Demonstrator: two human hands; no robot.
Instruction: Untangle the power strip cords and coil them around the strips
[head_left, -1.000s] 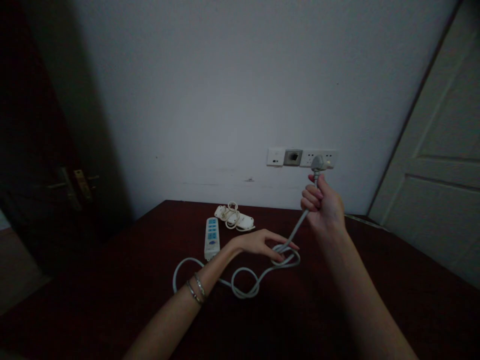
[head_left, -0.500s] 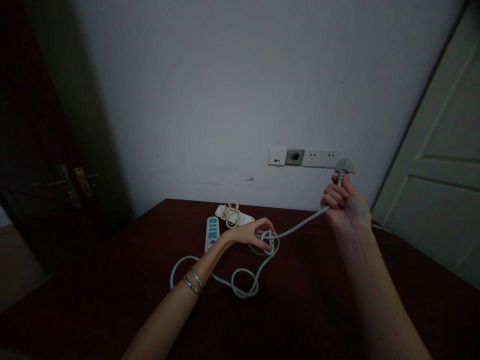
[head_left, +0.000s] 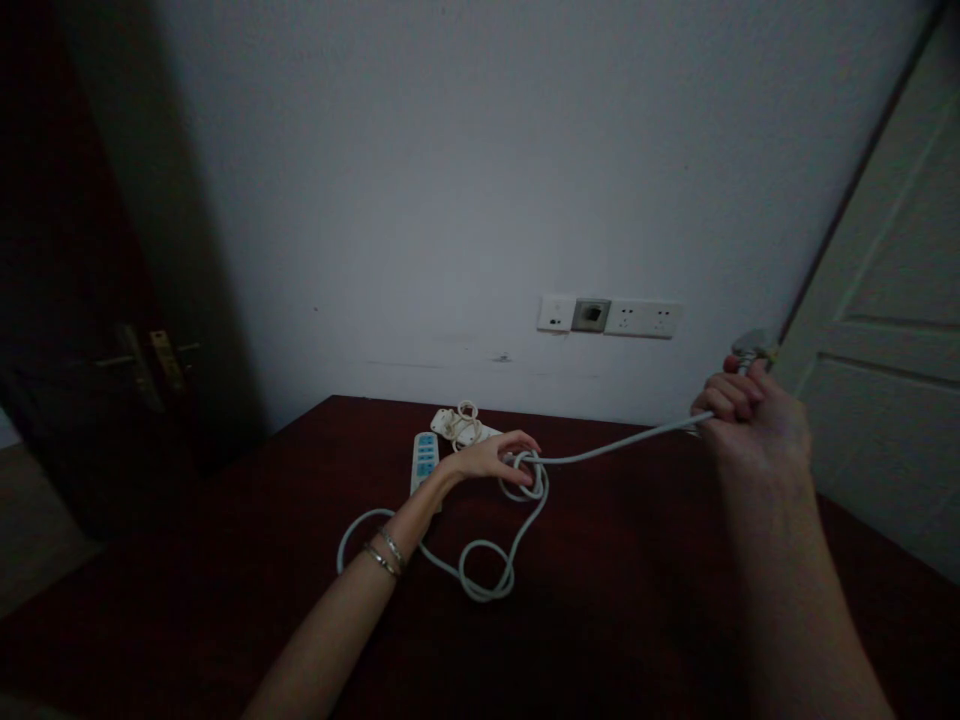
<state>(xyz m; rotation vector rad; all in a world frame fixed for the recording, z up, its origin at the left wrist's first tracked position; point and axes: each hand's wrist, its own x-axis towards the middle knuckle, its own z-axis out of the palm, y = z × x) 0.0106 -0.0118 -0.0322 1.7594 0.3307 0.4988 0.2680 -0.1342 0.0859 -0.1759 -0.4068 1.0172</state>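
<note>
My right hand (head_left: 754, 410) is closed around the cord just below a pale plug (head_left: 754, 345), raised at the right in front of the wall. From it the white power cord (head_left: 626, 440) runs taut to a knotted bundle of loops. My left hand (head_left: 499, 458) curls around that bundle, thumb and fingers on its loops. Below it the cord makes another loose loop on the table, then passes under my left forearm. A power strip (head_left: 424, 455) with blue sockets lies beside that forearm, its lower part hidden.
A second white power strip (head_left: 442, 422) with its cord coiled on it lies behind my left hand on the dark red table (head_left: 600, 610). Wall sockets (head_left: 641, 318) sit above the table's back edge. A pale door (head_left: 892, 380) stands right, a dark door (head_left: 90, 300) left.
My right hand has moved to the right with the plug, drawing out a longer stretch of cord. The bundle in my left hand looks tighter, and that hand has barely shifted.
</note>
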